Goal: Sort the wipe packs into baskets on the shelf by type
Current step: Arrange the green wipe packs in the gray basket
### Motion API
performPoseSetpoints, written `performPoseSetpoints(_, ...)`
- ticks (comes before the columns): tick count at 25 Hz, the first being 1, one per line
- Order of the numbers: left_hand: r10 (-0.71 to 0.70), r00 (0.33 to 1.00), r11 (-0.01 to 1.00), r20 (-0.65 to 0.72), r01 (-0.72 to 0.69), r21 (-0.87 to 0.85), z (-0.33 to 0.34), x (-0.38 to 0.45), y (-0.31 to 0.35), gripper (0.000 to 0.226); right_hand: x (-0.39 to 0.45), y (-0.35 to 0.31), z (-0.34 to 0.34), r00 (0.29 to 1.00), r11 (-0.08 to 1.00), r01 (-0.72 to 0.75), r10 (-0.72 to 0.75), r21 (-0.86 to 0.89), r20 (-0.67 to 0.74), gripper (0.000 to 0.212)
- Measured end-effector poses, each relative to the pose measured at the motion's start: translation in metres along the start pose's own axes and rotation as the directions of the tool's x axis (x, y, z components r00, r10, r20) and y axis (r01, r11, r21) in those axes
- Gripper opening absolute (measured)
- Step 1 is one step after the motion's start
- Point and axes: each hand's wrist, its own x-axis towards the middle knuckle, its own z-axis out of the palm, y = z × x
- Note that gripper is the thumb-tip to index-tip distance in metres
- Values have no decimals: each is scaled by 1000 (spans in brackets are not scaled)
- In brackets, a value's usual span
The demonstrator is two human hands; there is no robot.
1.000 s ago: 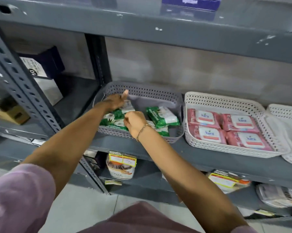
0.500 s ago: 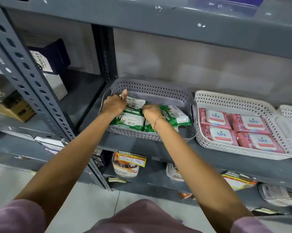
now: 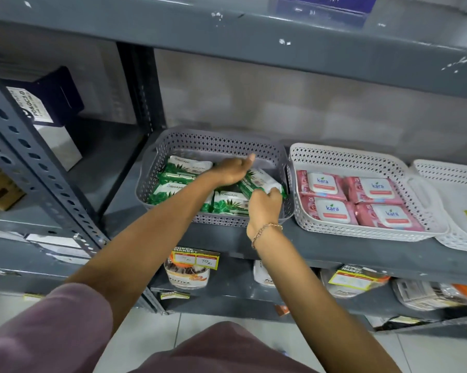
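A grey perforated basket (image 3: 213,142) on the shelf holds several green and white Origami wipe packs (image 3: 231,203). Both hands are inside it, at its right half. My left hand (image 3: 231,170) lies palm down on the upper end of a tilted green pack (image 3: 259,181), thumb raised. My right hand (image 3: 264,204) grips that same pack's lower right end. Right of the grey basket a white basket (image 3: 342,154) holds several pink Kara wipe packs (image 3: 324,184) laid flat in two rows.
A second white basket (image 3: 453,173) lies at the far right with a white lid or tray in it. Dark boxes (image 3: 52,98) stand on the left shelf behind a slotted upright post (image 3: 38,168). Packaged goods (image 3: 189,270) fill the shelf below. A steel shelf overhangs above.
My left hand moved from the basket's left packs across to the right. My right hand shifted right to the tilted green pack. The left packs now lie uncovered.
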Motion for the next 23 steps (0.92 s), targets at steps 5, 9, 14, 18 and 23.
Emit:
performPoseSetpoints(5, -70, 995, 996, -70, 73, 46, 2, 3, 0, 65, 49, -19, -20, 988, 932, 113, -68, -343, 139, 17)
performPoseSetpoints(9, -135, 987, 989, -91, 139, 48, -7, -11, 4, 56, 71, -19, -22, 964, 813, 248, -155, -527, 214, 39)
performPoseSetpoints(14, -158, 979, 986, -131, 164, 40, -6, -29, -1, 65, 79, -17, -15, 940, 672, 320, -136, -668, 314, 25)
performPoseSetpoints(18, -183, 975, 983, -124, 184, -3, 3, -37, -4, 60, 82, -15, -16, 922, 614, 372, -155, -696, 356, 26)
performPoseSetpoints(23, -266, 963, 946, -45, 251, -207, 0, -42, -9, 81, 80, -13, -15, 921, 507, 388, -203, -769, 331, 24)
